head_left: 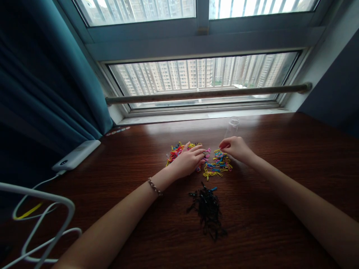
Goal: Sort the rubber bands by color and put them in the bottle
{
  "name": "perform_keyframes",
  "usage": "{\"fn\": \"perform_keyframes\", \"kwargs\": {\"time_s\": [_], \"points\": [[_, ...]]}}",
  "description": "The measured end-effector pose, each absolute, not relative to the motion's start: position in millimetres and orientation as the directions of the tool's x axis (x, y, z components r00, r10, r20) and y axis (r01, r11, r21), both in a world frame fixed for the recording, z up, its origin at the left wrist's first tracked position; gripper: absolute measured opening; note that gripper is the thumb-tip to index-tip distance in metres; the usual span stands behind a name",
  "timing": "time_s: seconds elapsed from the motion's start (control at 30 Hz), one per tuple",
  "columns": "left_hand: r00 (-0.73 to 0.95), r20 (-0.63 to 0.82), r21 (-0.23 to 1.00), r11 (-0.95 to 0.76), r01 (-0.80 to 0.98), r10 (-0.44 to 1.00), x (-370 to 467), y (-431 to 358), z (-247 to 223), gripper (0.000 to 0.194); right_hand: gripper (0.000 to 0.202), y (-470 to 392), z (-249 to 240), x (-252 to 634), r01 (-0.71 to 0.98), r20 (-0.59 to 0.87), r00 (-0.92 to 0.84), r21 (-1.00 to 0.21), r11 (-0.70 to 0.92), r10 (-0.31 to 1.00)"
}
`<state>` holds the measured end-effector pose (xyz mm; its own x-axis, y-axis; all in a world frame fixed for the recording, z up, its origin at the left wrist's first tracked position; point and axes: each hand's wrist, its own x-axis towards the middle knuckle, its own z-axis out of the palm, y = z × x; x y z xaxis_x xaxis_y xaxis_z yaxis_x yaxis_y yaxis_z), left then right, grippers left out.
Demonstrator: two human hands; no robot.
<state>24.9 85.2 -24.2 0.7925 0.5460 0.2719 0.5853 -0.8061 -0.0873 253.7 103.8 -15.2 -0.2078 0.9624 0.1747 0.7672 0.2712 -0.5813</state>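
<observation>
My left hand [188, 160] lies palm down with its fingers spread over a pile of small colourful bands or clips [175, 151], mostly red, yellow and pink. To its right is a looser group of yellow, blue and pink ones [221, 161]. At that group's upper edge my right hand [236, 148] has thumb and fingertips pinched together; whatever they may hold is too small to make out. A heap of black pieces [209, 209] lies nearer me, with one blue piece at its top. Behind my right hand stands a clear bottle [232, 127], its lower part hidden.
On the left of the brown wooden table [269, 224] are a white power bank [76, 156] and white cables [42, 192]. A blue curtain [50, 74] hangs beside it. A rail [196, 95] crosses the window behind the table.
</observation>
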Motion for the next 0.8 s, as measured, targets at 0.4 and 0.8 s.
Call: {"fn": "perform_keyframes", "kwargs": {"time_s": [0.4, 0.8], "points": [[0.823, 0.222, -0.020, -0.842, 0.539, 0.522, 24, 88, -28, 0.032, 0.016, 103, -22, 254, 0.846, 0.048, -0.323, -0.434, 0.311, 0.945], [0.823, 0.239, 0.031, -0.852, 0.523, 0.515, 24, 89, -29, 0.029, 0.010, 100, -11, 253, 0.813, 0.172, -0.235, -0.504, 0.291, 0.957]]}}
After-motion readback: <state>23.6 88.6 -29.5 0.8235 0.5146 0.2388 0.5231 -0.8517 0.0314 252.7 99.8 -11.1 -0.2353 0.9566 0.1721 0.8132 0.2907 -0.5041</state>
